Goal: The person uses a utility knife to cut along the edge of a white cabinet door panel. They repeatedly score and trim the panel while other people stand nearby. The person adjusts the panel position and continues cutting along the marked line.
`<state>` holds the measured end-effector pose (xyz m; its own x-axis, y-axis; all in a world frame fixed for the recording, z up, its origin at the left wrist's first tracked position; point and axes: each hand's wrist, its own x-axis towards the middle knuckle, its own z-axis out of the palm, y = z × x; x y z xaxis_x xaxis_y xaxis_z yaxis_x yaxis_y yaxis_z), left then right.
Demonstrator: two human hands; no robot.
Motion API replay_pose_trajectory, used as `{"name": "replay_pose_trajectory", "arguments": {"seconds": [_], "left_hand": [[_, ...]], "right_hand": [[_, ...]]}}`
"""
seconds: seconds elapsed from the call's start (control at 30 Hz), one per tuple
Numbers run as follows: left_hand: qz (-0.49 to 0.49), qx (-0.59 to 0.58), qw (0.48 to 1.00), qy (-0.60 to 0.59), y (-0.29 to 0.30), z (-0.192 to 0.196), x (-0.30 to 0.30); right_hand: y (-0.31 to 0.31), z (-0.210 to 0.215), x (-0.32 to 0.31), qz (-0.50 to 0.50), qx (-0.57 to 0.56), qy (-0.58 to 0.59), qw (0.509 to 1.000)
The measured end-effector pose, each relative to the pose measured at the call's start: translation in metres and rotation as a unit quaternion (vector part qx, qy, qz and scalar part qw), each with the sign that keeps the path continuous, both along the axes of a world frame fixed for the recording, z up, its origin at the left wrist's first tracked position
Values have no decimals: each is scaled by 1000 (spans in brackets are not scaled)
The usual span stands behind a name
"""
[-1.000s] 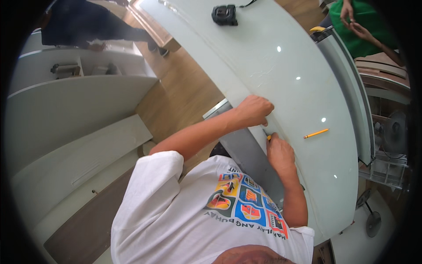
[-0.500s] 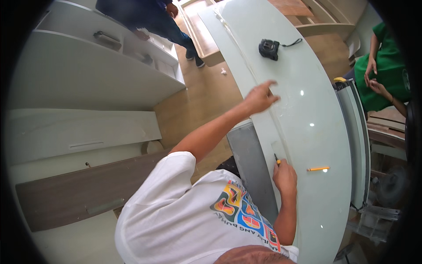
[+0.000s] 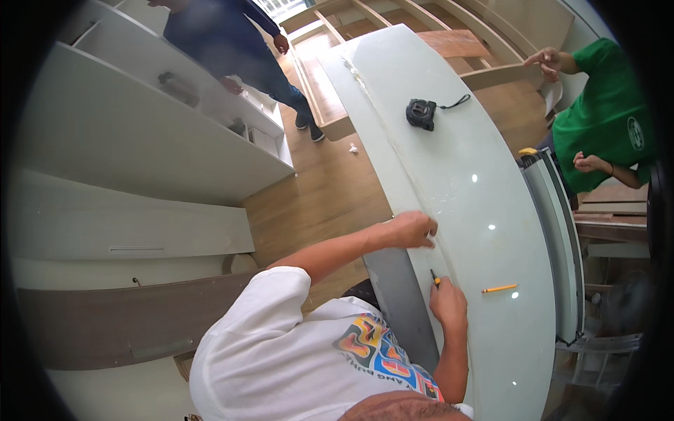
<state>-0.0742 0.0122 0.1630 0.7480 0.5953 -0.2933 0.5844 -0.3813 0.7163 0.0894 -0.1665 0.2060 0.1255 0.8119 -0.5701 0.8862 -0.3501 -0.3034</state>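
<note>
My right hand (image 3: 449, 303) is closed around a small yellow-and-black handled tool (image 3: 437, 281) with a thin dark tip; its exact kind is too small to tell. The hand rests by the near left edge of a long, glossy pale panel (image 3: 484, 259). Just ahead of it, my left hand (image 3: 412, 230) is closed over the same edge, a whitish bit showing at its fingertips. What it grips is not clear. A pale translucent strip (image 3: 393, 144) runs lengthwise along the panel, passing by both hands. To the right of the tool lies an orange pencil (image 3: 500, 288).
A black tape measure (image 3: 421, 114) with a wrist cord sits farther up the panel. At the right, a person in green (image 3: 597, 119) stands by a metal-framed piece (image 3: 554, 231). Another person in dark clothes (image 3: 217, 49) stands far left beside white cabinets (image 3: 140, 119). Wooden frames (image 3: 393, 21) lie beyond.
My left hand has drawn back toward me along the panel and its spread fingers have closed. The right hand keeps the tool. The person in green has raised one hand.
</note>
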Motion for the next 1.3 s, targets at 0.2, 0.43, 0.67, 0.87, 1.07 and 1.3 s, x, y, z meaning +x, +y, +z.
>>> {"name": "replay_pose_trajectory", "arguments": {"seconds": [0.2,0.43,0.67,0.87,1.07,1.3], "left_hand": [[-65,1,997,29,-18,-6,3],[-51,-17,997,58,-14,-2,3],[-30,-5,999,44,-16,-13,8],[-48,1,997,65,-15,-2,12],[-29,-13,994,106,-16,4,12],[-29,32,982,184,-10,-15,22]], "right_hand": [[0,-1,0,15,-4,2,1000],[-1,-5,1,25,1,8,1000],[1,1,3,15,-11,12,1000],[2,2,3,18,-15,17,1000],[0,1,-3,20,-14,17,1000],[6,-10,3,-15,-33,50,998]]}}
